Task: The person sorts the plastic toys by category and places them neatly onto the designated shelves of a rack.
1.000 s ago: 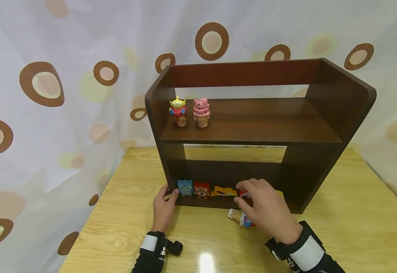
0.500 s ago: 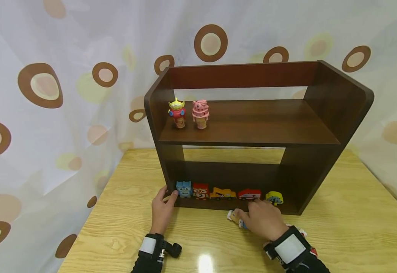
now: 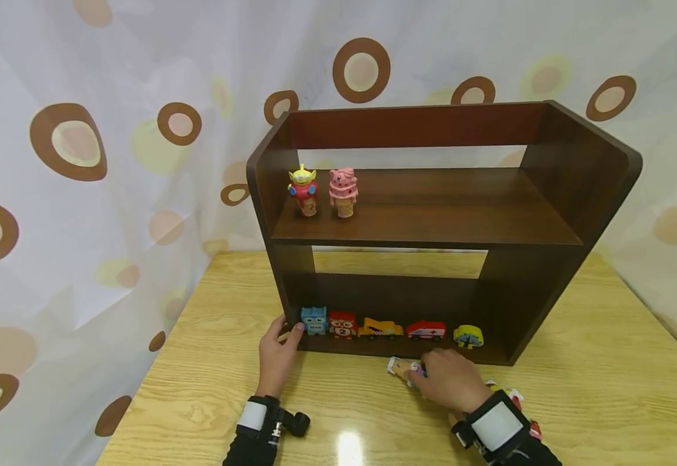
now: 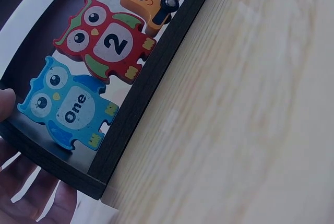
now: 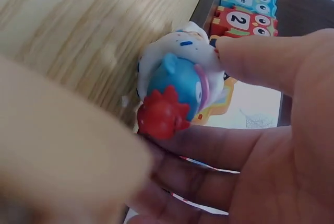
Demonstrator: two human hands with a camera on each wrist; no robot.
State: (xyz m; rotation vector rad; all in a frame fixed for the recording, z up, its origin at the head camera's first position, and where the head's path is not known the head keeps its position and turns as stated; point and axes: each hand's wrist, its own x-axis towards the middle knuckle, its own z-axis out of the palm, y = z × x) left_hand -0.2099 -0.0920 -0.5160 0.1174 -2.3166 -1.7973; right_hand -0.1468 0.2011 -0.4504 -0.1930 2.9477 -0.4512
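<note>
The right hand (image 3: 450, 378) pinches a figurine (image 5: 175, 84), red top (image 5: 162, 114) visible only from its wrist; left hand (image 3: 277, 359) grips shelf (image 3: 432, 206) on wooden counter (image 3: 199, 388), curtain (image 3: 426, 58) at 12 o'clock.

Setting: indoor tabletop corner, arranged much like a small filming set. Backdrop: pale cloth (image 3: 216, 45), wrinkled, printed with brown rings and beige spots, filling the upper frame and both sides. Table (image 3: 199, 362): light wood grain, lower half of frame, bright glare at lower centre. Furnishing: dark two-tier shelf unit (image 3: 443, 207), centre right, small toys (image 3: 378, 329) on both tiers. Worn equipment: black wrist bands (image 3: 498, 425), lower edge. Wider premises: perhaps home or studio; cloth screens the room.
</note>
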